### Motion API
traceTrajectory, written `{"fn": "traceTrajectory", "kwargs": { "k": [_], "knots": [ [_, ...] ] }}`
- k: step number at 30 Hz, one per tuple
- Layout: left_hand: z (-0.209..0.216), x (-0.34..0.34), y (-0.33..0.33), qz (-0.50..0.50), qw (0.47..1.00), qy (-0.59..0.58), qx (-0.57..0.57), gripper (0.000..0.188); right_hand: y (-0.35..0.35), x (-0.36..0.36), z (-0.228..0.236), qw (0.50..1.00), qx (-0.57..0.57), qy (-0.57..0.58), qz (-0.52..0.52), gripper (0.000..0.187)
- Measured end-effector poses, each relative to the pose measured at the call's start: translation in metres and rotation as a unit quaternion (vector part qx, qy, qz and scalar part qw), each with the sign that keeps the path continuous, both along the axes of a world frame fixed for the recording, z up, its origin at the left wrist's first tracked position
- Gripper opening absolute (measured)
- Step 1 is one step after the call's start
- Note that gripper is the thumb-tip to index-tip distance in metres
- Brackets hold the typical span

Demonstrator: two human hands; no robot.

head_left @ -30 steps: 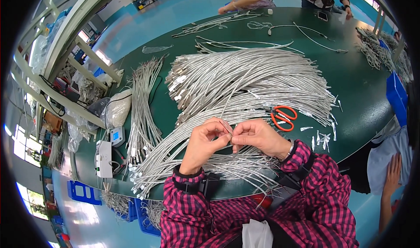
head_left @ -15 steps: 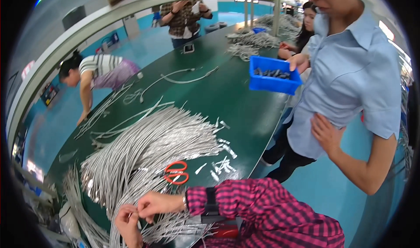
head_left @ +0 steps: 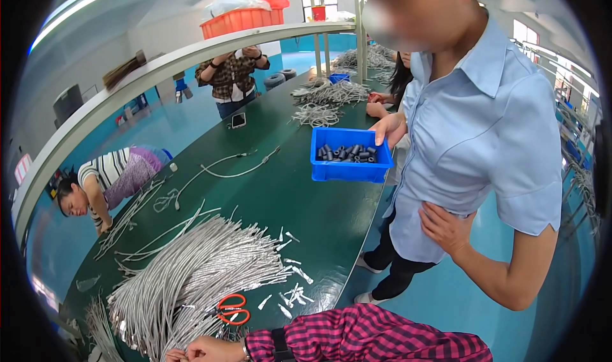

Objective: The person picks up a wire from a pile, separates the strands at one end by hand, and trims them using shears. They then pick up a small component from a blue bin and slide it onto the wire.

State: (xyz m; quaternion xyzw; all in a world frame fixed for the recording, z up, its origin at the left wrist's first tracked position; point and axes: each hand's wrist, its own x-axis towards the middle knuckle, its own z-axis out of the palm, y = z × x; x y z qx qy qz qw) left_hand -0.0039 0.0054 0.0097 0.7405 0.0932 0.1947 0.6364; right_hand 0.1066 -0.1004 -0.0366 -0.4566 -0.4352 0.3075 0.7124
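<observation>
Down at seven o'clock in my view, the right hand [head_left: 215,349] is curled, fingers bunched against the left hand [head_left: 174,355] — mostly cut off by the lower edge. I can't tell how far the left is closed, or what either holds. Grey cables [head_left: 191,266] lie piled at eleven o'clock from them, orange-handled scissors [head_left: 233,311] at one. Near two o'clock — a co-worker's hand [head_left: 390,131] holding a blue box [head_left: 350,172].

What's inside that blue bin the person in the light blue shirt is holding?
Short dark tubes lie loose in the blue bin, several with hollow ends showing. Whatever is beneath them is covered, so their full count can't be told.
</observation>
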Motion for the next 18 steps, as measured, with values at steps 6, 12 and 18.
{"fn": "traceTrajectory", "kwargs": {
  "k": [6,12,18],
  "knots": [
    [0.008,0.009,-0.021,0.066,0.996,-0.047,0.037,0.016,-0.008,0.001,0.006,0.994,-0.023,-0.083,-0.062,0.019],
    [0.015,0.015,-0.009,0.091,0.995,-0.026,0.032,0.018,-0.012,-0.002,0.013,0.989,0.001,-0.128,-0.068,0.019],
    [0.132,0.088,-0.072,0.085,0.932,-0.183,0.301,0.006,0.041,0.011,-0.039,0.993,0.065,-0.088,-0.04,0.01]
  ]
}}
